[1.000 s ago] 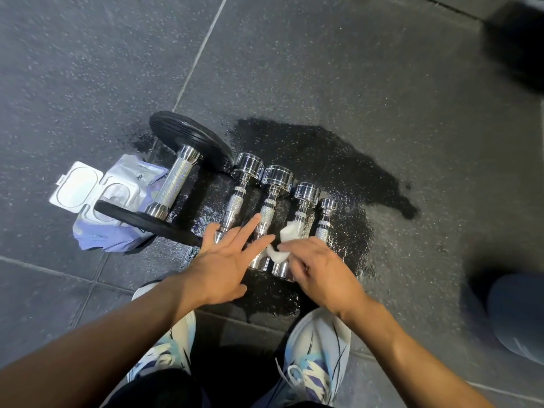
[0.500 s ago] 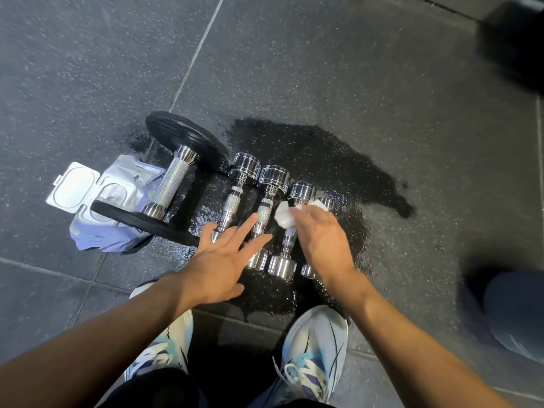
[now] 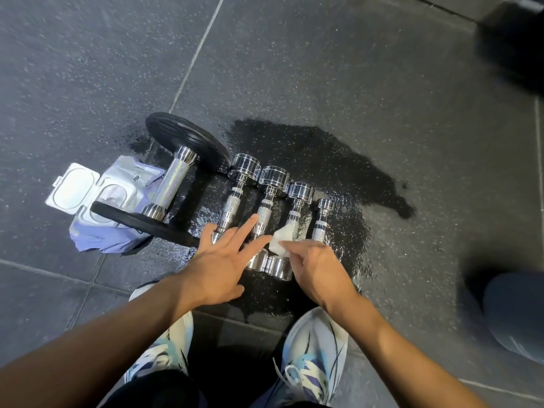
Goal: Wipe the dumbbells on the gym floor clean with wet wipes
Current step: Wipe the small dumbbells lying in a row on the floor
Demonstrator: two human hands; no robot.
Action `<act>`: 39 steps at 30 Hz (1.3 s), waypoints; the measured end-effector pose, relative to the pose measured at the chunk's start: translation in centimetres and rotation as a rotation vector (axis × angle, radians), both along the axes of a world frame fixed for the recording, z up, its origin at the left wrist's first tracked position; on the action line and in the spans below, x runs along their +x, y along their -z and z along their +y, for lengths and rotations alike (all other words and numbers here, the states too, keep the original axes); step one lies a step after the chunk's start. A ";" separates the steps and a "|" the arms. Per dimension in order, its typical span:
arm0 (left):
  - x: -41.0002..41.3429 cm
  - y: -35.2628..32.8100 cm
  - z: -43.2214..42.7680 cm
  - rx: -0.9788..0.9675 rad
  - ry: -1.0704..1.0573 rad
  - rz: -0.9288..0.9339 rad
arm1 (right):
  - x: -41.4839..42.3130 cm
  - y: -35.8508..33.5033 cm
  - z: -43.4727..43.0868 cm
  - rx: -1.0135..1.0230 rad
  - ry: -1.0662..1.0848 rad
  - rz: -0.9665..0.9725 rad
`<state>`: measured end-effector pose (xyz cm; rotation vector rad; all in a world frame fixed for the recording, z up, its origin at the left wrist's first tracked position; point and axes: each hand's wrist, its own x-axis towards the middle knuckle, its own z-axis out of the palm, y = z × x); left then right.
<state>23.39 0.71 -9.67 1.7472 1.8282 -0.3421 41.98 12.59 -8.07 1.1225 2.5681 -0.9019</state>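
Rubber gym floor lay wet beneath four chrome dumbbells set side by side. The left grip, fingers straight and spread, pressed two handles, apparently against rolling. The right grip pinched the wet wipe on the third dumbbell, drawn back nearward from its far head since half a second earlier.

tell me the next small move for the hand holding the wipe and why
Probably slide the right hand with the wet wipe up the handle of the third chrome dumbbell toward its far head. The wipe sits at the near part of that handle, the rest lies bare ahead, and the left hand lies with straight fingers across the second chrome dumbbell, seemingly steadying the row.
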 end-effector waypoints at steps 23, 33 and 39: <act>-0.1 -0.2 -0.1 0.008 -0.019 -0.025 | 0.0 2.0 5.4 0.135 -0.250 0.024; 0.0 -0.5 0.0 -0.005 -0.019 -0.024 | 0.1 3.4 3.5 0.289 -0.212 0.100; 0.1 -0.5 0.1 -0.011 -0.021 -0.009 | 1.4 3.3 2.6 0.218 -0.334 0.108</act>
